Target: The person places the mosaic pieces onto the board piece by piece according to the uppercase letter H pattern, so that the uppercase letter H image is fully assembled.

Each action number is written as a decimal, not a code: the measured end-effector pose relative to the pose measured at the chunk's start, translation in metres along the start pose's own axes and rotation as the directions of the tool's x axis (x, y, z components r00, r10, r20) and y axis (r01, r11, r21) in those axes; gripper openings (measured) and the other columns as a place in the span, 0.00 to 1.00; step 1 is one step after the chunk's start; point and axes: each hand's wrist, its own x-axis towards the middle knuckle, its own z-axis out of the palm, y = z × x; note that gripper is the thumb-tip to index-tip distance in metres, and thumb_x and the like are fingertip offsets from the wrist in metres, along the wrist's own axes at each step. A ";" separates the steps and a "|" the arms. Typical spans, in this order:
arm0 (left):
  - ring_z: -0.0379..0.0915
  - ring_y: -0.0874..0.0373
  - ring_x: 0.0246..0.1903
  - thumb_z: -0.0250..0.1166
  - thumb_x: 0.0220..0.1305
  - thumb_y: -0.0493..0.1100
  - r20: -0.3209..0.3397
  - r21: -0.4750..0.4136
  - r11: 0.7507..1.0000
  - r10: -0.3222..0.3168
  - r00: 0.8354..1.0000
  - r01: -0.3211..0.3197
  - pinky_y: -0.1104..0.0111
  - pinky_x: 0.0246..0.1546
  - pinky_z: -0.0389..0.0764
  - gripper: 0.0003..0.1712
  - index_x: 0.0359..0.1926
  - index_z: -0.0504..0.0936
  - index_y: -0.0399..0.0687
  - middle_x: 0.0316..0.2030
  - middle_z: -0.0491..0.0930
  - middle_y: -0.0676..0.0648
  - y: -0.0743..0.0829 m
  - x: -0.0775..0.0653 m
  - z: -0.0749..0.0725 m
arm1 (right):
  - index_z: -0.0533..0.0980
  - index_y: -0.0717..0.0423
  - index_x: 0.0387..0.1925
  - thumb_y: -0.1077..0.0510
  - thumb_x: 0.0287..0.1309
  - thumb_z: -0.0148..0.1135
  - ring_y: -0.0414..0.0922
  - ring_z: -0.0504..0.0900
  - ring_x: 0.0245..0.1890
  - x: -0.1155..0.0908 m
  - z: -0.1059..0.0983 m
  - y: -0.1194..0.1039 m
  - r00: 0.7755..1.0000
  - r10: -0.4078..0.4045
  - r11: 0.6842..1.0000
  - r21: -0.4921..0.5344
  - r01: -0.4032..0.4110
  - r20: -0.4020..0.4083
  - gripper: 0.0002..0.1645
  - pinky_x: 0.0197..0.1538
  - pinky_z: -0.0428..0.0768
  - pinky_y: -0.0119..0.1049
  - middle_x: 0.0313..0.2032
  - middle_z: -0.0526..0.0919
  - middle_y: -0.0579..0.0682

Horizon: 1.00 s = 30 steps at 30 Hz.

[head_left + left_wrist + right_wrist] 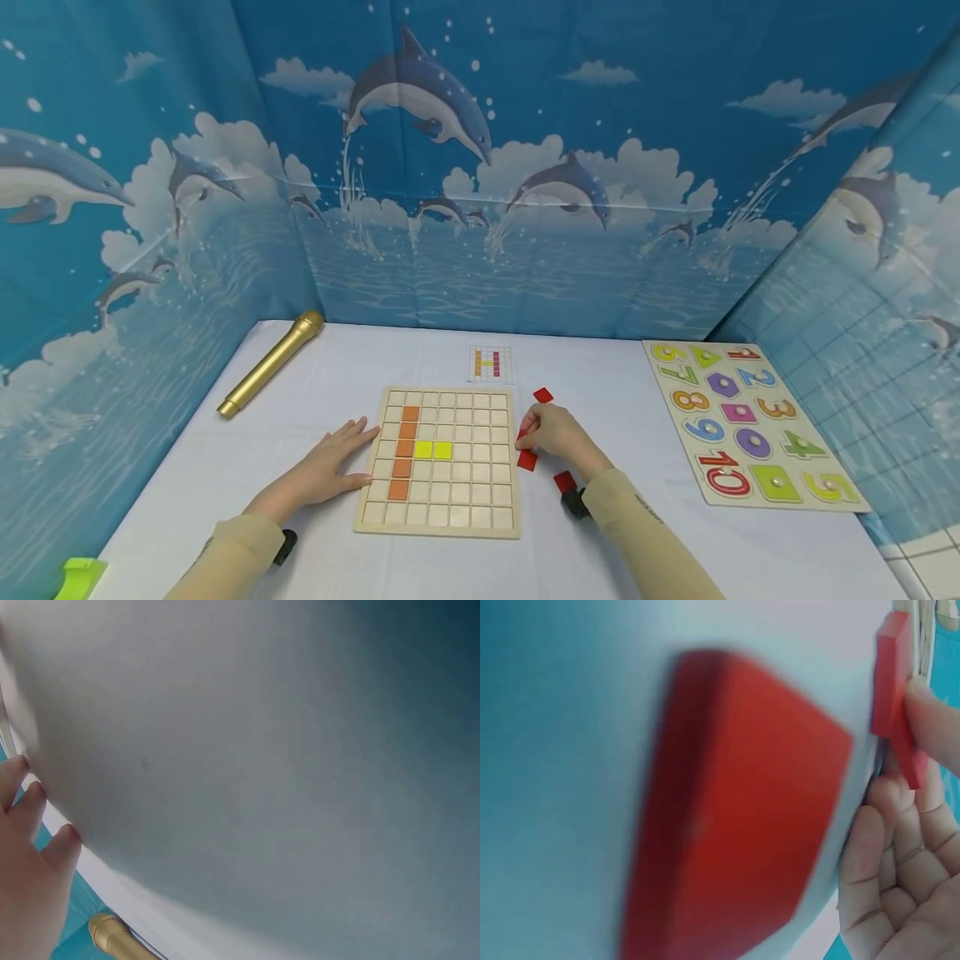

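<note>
A wooden grid board (480,521) lies on the table, with a column of several orange tiles (403,447) and two yellow tiles (433,451) in its cells. My left hand (330,467) rests beside it, fingers spread, touching its left edge; the left wrist view catches only some fingers (61,847). On the board's right side, my right hand (553,432) pinches a red square tile (911,756) between thumb and finger. Other red tiles lie around that hand: one beyond it (543,395), one below its fingers (527,460), one near the wrist (565,482).
Behind the board lies a small pattern card (491,364). A golden microphone (272,364) is at the back left, and a number-and-shape puzzle board (753,425) at the right. A green object (80,577) shows at the lower left. Dolphin-print curtains (480,283) surround the table.
</note>
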 end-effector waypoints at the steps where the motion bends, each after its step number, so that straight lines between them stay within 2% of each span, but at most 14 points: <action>1: 0.45 0.32 0.74 0.70 0.59 0.52 0.000 -0.003 1.000 -0.001 1.000 0.001 0.36 0.72 0.47 0.44 0.73 0.63 0.44 0.75 0.53 0.33 0.000 0.000 0.000 | 0.76 0.54 0.30 0.58 0.48 0.77 0.42 0.75 0.27 0.000 0.000 0.001 1.000 -0.003 1.000 0.002 0.003 0.000 0.15 0.30 0.73 0.29 0.26 0.77 0.48; 9: 0.44 0.33 0.74 0.70 0.59 0.53 0.001 -0.006 1.000 -0.004 1.000 0.004 0.36 0.72 0.47 0.45 0.73 0.63 0.44 0.75 0.53 0.33 0.000 0.000 0.000 | 0.77 0.55 0.32 0.58 0.50 0.75 0.42 0.74 0.27 0.002 -0.005 0.007 1.000 -0.012 0.998 0.055 0.012 -0.010 0.13 0.30 0.72 0.29 0.26 0.77 0.48; 14: 0.44 0.33 0.74 0.70 0.59 0.53 0.003 -0.003 1.000 -0.003 1.000 0.003 0.36 0.72 0.48 0.45 0.73 0.63 0.44 0.75 0.53 0.33 0.001 0.000 -0.001 | 0.78 0.57 0.35 0.59 0.52 0.74 0.41 0.76 0.24 0.004 -0.010 0.006 0.998 -0.036 0.992 0.119 0.042 -0.050 0.12 0.29 0.75 0.30 0.26 0.78 0.49; 21: 0.44 0.33 0.74 0.70 0.59 0.53 0.007 -0.014 1.000 -0.014 1.000 0.014 0.37 0.72 0.47 0.45 0.73 0.63 0.44 0.75 0.53 0.34 0.001 0.000 -0.002 | 0.79 0.56 0.40 0.58 0.54 0.73 0.41 0.77 0.25 0.009 -0.005 -0.012 0.994 -0.071 0.977 0.195 0.085 -0.080 0.13 0.29 0.77 0.30 0.29 0.78 0.49; 27: 0.44 0.33 0.75 0.70 0.59 0.53 0.008 -0.012 1.000 -0.012 1.000 0.012 0.37 0.72 0.46 0.45 0.73 0.63 0.44 0.75 0.53 0.34 0.000 0.000 0.000 | 0.80 0.56 0.45 0.59 0.54 0.71 0.41 0.77 0.29 0.011 0.005 -0.032 0.991 -0.122 0.972 0.194 0.132 -0.061 0.15 0.33 0.77 0.30 0.33 0.81 0.49; 30: 0.44 0.33 0.74 0.70 0.59 0.53 0.006 -0.008 1.000 -0.007 1.000 0.007 0.37 0.72 0.47 0.45 0.73 0.63 0.44 0.75 0.53 0.33 0.000 0.000 -0.001 | 0.80 0.55 0.46 0.58 0.55 0.71 0.41 0.77 0.32 0.013 0.011 -0.039 0.990 -0.120 0.972 0.194 0.132 -0.072 0.16 0.36 0.76 0.31 0.35 0.81 0.48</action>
